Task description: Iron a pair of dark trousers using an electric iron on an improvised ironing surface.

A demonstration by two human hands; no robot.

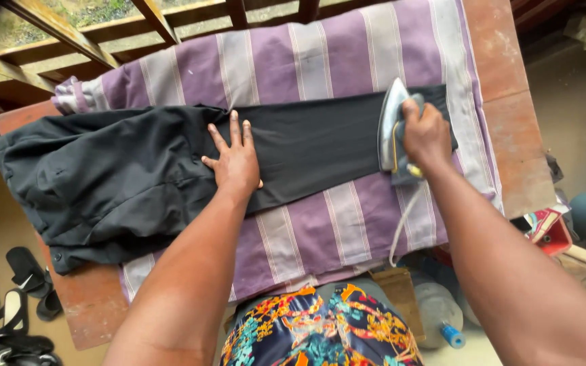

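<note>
Black trousers (123,169) lie spread across a purple and white striped cloth (306,61) on a reddish table (510,135). My left hand (235,157) presses flat on the trouser leg near its middle, fingers apart. My right hand (426,134) grips the handle of a grey clothes iron (392,122), which is tilted up on its side at the right end of the trouser leg. The iron's white cord (403,227) hangs down over the near table edge.
Black sandals (15,291) lie on the floor at lower left. A clear plastic bottle with a blue cap (439,313) and a red box (549,230) sit on the floor at lower right. Wooden railing (55,34) runs behind the table.
</note>
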